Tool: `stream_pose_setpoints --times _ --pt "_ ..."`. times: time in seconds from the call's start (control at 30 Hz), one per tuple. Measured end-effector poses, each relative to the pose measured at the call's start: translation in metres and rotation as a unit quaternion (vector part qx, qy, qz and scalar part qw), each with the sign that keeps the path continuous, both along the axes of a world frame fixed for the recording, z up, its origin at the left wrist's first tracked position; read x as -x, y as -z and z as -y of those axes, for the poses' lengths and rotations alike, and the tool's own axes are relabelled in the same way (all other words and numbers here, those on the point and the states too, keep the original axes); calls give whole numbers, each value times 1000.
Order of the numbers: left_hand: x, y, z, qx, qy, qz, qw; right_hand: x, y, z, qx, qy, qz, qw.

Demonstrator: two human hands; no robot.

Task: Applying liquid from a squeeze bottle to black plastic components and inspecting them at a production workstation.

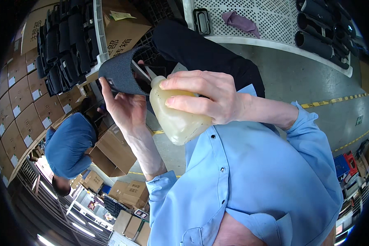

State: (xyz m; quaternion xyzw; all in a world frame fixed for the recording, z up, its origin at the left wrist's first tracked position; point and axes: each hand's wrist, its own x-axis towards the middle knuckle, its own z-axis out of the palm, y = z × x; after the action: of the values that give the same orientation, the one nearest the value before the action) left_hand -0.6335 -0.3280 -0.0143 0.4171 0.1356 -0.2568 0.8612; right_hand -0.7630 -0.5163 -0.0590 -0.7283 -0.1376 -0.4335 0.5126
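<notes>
My left hand point(129, 108) holds up a dark, mesh-covered curved shell point(121, 76), its thumb along the near side and its open end facing right. A pale yellow squeeze bottle point(178, 121) is gripped in my right hand point(211, 94), tilted with its base toward my shirt. The bottle's thin nozzle point(150, 73) points into the shell's open end; whether the tip touches the inside I cannot tell. Fingers wrap over the bottle's upper side. Part of the shell's inside is in shadow.
A white perforated tray point(270, 20) ahead carries a purple cloth point(240, 23), a black frame point(201, 21) and several dark shells point(313, 45). More shells point(67, 45) fill a rack at left. Cartons point(18, 110) are stacked beyond; a person in blue point(71, 143) bends beside an open carton point(112, 151).
</notes>
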Motion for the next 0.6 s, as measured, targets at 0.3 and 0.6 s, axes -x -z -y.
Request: stream_pose_setpoints --times 0.3,0.6 --pt "3 -4 7 -11 -9 -3 1000 4 -2 2 7 7 -5 1000" --pt "-1 1 0 -8 -1 1 1000 3 -5 3 2 3 -10 1000"
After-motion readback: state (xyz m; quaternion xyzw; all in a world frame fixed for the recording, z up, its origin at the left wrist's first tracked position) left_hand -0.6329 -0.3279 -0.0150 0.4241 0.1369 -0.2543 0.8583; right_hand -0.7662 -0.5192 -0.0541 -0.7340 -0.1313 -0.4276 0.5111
